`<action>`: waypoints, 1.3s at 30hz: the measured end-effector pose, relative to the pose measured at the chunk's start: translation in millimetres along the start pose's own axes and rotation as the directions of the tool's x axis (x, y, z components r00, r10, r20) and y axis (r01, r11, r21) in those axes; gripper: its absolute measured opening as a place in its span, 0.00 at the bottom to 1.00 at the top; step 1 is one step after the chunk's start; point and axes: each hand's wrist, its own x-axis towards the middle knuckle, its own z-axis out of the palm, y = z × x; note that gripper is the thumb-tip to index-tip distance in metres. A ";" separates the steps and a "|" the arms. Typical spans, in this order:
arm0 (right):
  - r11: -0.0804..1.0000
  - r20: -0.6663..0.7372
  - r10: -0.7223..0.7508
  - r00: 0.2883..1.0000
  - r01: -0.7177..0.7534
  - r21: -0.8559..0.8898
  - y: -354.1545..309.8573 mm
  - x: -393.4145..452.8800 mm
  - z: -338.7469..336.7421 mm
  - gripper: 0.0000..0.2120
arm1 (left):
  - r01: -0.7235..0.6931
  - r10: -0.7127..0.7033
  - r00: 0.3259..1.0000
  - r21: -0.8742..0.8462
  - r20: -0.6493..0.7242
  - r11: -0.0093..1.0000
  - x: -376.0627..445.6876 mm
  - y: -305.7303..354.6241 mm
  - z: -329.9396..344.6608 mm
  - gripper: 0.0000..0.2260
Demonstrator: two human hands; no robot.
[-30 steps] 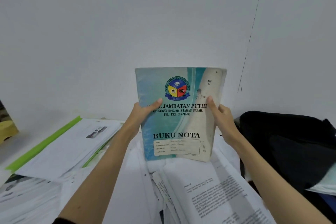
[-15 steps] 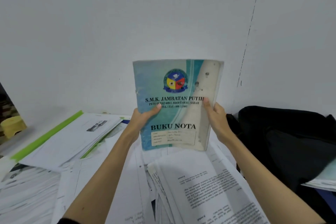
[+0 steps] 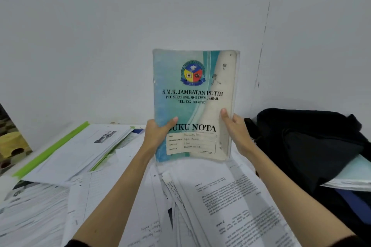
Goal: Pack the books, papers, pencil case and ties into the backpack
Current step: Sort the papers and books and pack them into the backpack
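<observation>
The notebook (image 3: 193, 104) was held upright before the far wall, its printed cover facing the camera. The left hand (image 3: 158, 133) gripped the lower left edge, thumb across the cover over the first letter of the title; the right hand (image 3: 233, 129) gripped the lower right edge, thumb on the pale margin. The fingers of both hands were curled behind the book and hidden there.

Compared with the view a second earlier, both hands had slid from mid-height of the cover down to its lower third, so that the school name, then partly covered by the thumbs, now read in full. The book stood taller above the hands and nearly plumb, its bottom edge just above the loose papers (image 3: 230, 196) spread over the near bench.

The backpack (image 3: 313, 146) lay to the right, black and slumped, with what looked like another book (image 3: 353, 174) jutting from its near side. A second stack of papers with a green spine (image 3: 54, 151) lay to the left.

The lowered grip suggested the book was being squared up or inspected rather than moved; it had not travelled toward the backpack. Packing of this book was therefore not yet done, and most papers remained outside. No pencil case or ties could be seen.
</observation>
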 end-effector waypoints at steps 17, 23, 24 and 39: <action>0.936 -0.318 0.333 0.888 -0.271 0.224 -43.3 -128.9 -239.1 0.16 | 0.513 -0.382 0.692 -0.044 0.613 0.857 -84.0 6.5 196.5 0.17; 0.915 -0.453 0.381 0.806 -0.260 0.308 -25.5 -141.3 -336.5 0.17 | -0.103 -0.272 0.767 0.530 0.581 0.842 -102.6 -13.2 267.6 0.20; 0.915 -0.449 0.384 0.807 -0.265 0.305 -21.5 -140.2 -351.0 0.17 | -0.135 -0.218 0.808 0.533 0.547 0.835 -100.0 -13.1 276.4 0.15; 0.826 -0.692 0.528 0.492 -0.105 0.554 65.8 -118.8 -341.0 0.17 | 0.112 -0.098 0.981 -0.080 0.168 0.990 -48.2 111.8 325.5 0.08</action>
